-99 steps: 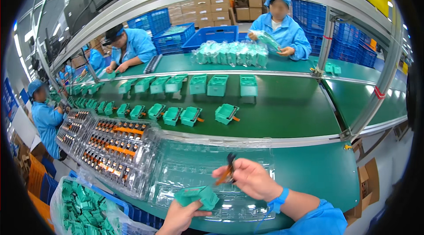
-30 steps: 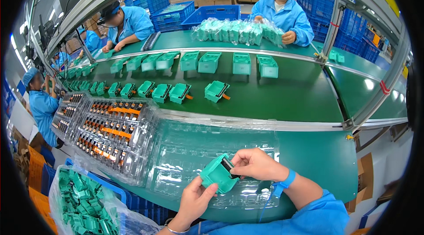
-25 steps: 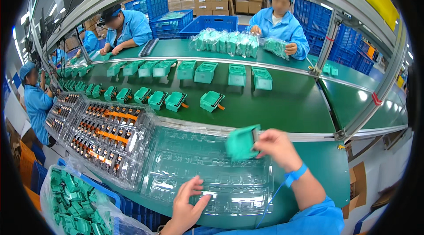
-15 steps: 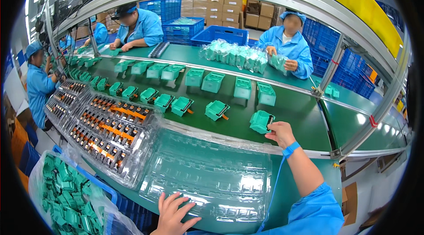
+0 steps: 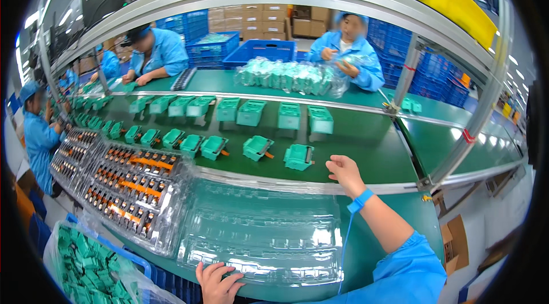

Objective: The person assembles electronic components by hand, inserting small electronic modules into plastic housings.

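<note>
My right hand hovers over the near side of the green belt, thumb and bent fingers apart, with nothing between them. A blue wrist strap with a cord circles that wrist. Just left of the hand, apart from it, sits a green plastic housing with a dark strip and an orange tab. My left hand rests with spread fingers at the front edge of a clear plastic tray; no parts show in the tray's compartments. Its palm is partly cut off by the lower edge of the picture.
Left of the clear tray, another tray holds rows of black-and-orange parts. Green housings line the belt in two rows. A bag-lined bin of green pieces stands at lower left. Across the belt, a person handles bagged pieces. A metal post rises at right.
My right hand has let go of the green housing and drawn back to its right. That housing now sits closer to its neighbour. The view has turned slightly right.
</note>
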Motion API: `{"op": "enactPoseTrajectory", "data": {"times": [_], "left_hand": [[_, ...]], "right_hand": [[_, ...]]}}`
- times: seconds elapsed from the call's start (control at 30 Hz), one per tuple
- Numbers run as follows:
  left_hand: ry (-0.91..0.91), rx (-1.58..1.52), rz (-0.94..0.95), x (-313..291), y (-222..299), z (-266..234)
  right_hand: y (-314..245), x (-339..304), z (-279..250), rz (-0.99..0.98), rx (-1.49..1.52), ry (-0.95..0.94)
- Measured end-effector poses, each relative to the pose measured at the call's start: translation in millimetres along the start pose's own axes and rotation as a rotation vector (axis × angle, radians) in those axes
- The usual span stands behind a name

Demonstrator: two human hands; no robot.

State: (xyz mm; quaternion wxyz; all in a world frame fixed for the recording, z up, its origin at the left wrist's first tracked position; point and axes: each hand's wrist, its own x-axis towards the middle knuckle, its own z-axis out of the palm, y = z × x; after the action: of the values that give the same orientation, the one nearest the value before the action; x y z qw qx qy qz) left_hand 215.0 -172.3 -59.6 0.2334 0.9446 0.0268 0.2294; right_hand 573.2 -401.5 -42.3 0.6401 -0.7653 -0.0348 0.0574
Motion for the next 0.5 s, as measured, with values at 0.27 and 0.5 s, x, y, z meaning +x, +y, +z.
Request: {"op": "enactPoseTrajectory", "data": {"times": [0.27, 0.5], "left_hand": [[0.060, -0.004, 0.073, -3.4, 14.1, 12.5], [-0.048, -0.089, 0.481, 31.7, 68.2, 28.4]], "right_hand": [[25.4, -189.4, -63.8, 0.304, 0.112, -0.187], [19.6, -294.1, -114.6, 0.239, 0.645, -0.008]]}}
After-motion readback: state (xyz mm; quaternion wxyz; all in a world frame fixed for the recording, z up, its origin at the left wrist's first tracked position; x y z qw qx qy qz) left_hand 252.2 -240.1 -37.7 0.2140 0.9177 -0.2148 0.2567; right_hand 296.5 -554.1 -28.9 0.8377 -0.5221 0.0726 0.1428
